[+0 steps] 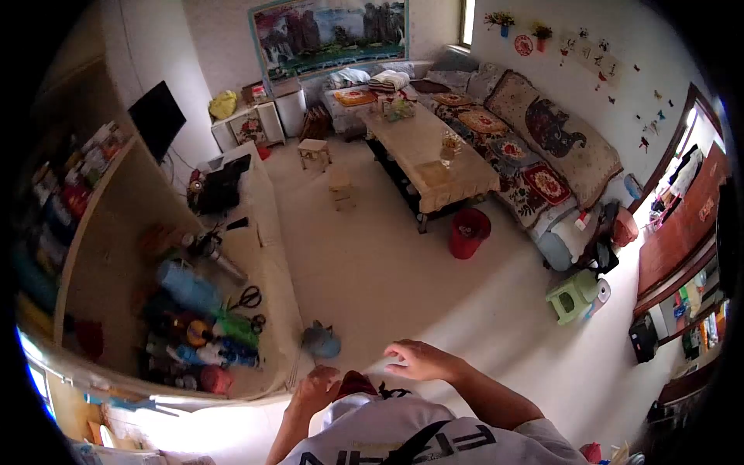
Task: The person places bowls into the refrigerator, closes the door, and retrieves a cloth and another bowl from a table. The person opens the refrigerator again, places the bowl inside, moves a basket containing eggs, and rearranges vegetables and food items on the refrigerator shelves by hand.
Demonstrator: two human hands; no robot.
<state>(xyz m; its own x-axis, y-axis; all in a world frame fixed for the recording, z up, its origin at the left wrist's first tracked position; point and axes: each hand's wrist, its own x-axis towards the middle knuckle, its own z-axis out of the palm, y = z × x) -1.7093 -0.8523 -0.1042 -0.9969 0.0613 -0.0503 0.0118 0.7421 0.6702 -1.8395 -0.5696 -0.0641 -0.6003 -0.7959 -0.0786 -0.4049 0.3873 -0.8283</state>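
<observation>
My left hand [314, 390] is in front of my waist at the bottom of the head view, its fingers loosely bent and slightly apart. Nothing shows in it. To its right, my right hand [418, 361] hangs in front of my body with thumb and fingers spread, holding nothing. A small grey-blue object [321, 341] lies on the floor just beyond my left hand; its kind is unclear. On the cabinet top to the left are black-handled scissors [249, 297], a blue container [186, 284] and several bottles [232, 329].
A long cabinet [267, 205] runs along my left. Ahead stand a cloth-covered coffee table [434, 174], a red bin [470, 235] and two small stools [341, 186]. A sofa [504, 143] lines the far right wall. A green stool [572, 298] stands at right.
</observation>
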